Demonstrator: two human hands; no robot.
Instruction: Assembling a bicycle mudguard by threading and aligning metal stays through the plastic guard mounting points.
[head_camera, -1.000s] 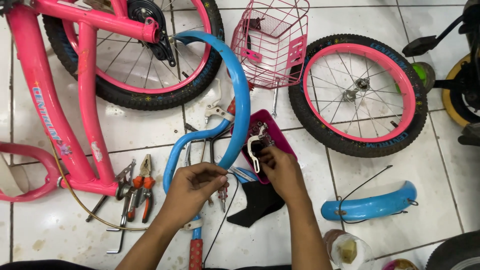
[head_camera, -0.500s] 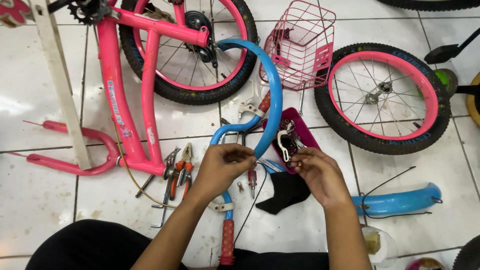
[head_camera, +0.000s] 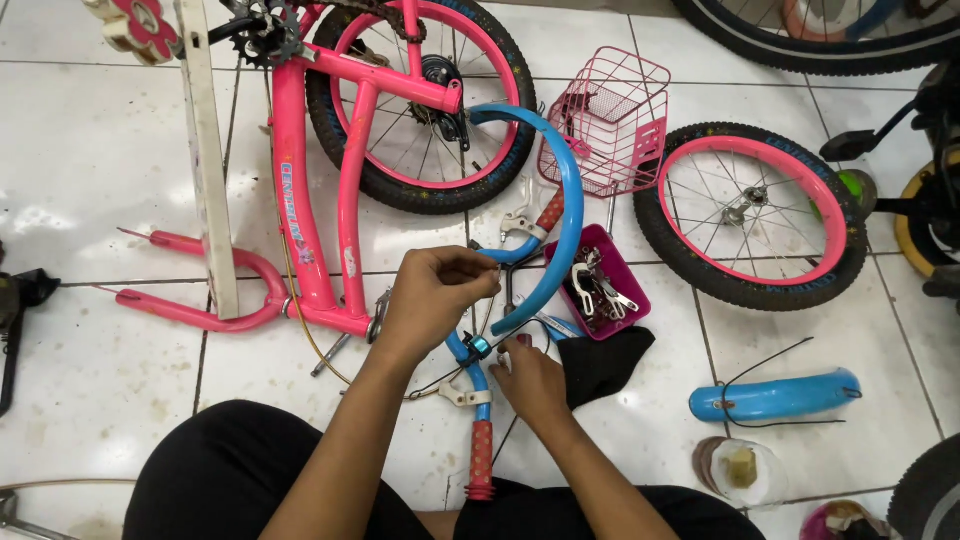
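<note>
The left hand (head_camera: 435, 295) is closed around the upper bend of a blue handlebar (head_camera: 470, 355) lying on the white tiled floor (head_camera: 90, 190), while the right hand (head_camera: 530, 380) pinches a small fitting on the same bar, just above its red grip (head_camera: 481, 455). Touching the bar's top end is a long blue mudguard (head_camera: 560, 210), beside a magenta tray (head_camera: 615, 285) of metal parts and a black cloth (head_camera: 605, 360); further out lie a pink bicycle frame (head_camera: 320, 200), a pink basket (head_camera: 610, 120), a loose pink-rimmed wheel (head_camera: 750, 215) and a short blue mudguard (head_camera: 775, 395)
</note>
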